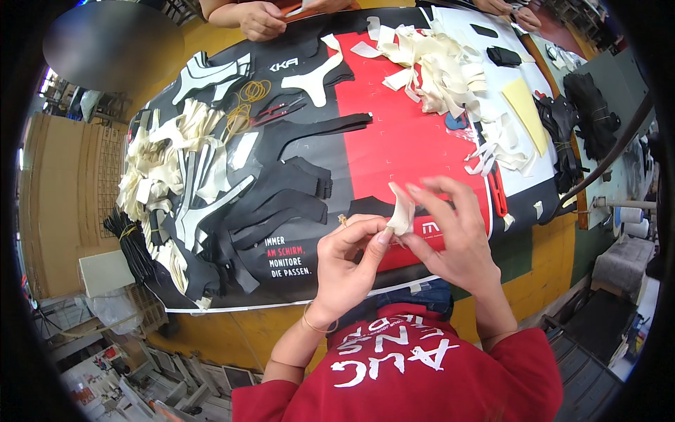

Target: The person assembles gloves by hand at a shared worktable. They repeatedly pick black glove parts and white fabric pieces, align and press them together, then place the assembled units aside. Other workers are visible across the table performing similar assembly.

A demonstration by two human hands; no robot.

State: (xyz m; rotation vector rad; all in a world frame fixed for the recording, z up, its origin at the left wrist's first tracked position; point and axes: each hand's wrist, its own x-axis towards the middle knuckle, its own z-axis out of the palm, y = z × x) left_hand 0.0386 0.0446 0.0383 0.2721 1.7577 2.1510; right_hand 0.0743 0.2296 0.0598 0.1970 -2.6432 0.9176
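My left hand (349, 257) pinches a small cream fabric strip (402, 213) between thumb and fingertips, over the front of the table. Close on its right is my right hand (460, 239), thumb and fingers apart. Its fingertips are blurred, and whether the thumb touches the strip is hard to make out. A thin band circles my left wrist. Under the hands, partly hidden, lies a black cut piece (370, 206). Left of them are black curved fabric pieces (288, 211) and a white-faced, branching cut piece (204, 224).
Cream scraps are heaped at the left (151, 165) and far right (439, 70). Yellow rubber bands (239, 118) lie by red-handled snips (280, 111). A red cutter-like tool (498, 191) lies right of my right hand. Across the table are another person's hands (262, 21). Black bundles (559, 130) line the right edge.
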